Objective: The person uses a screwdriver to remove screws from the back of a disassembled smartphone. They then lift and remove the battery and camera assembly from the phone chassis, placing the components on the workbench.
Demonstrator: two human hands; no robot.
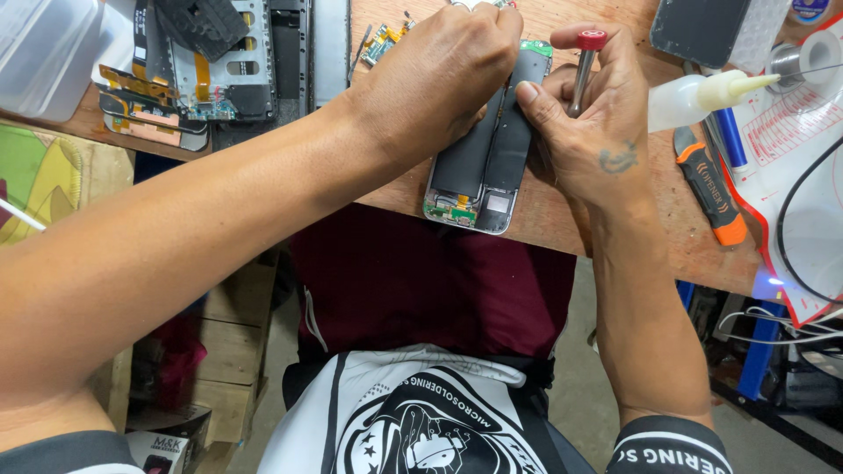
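Observation:
An opened smartphone point(481, 167) lies back-up near the front edge of the wooden workbench point(615, 237), its black battery and green circuit board exposed. My left hand point(439, 79) presses down on the phone's upper left part, fingers curled over it. My right hand point(588, 123) grips a small metal screwdriver with a red cap point(584, 66), held upright against the phone's right side, thumb resting on the battery area.
Disassembled phone frames and flex cables point(202, 79) lie at the back left. A white squeeze bottle point(702, 92), an orange-and-black pry tool point(713, 197), a blue pen point(729, 140) and a white work mat with black cable point(799, 175) sit to the right. A solder spool point(803, 57) stands far right.

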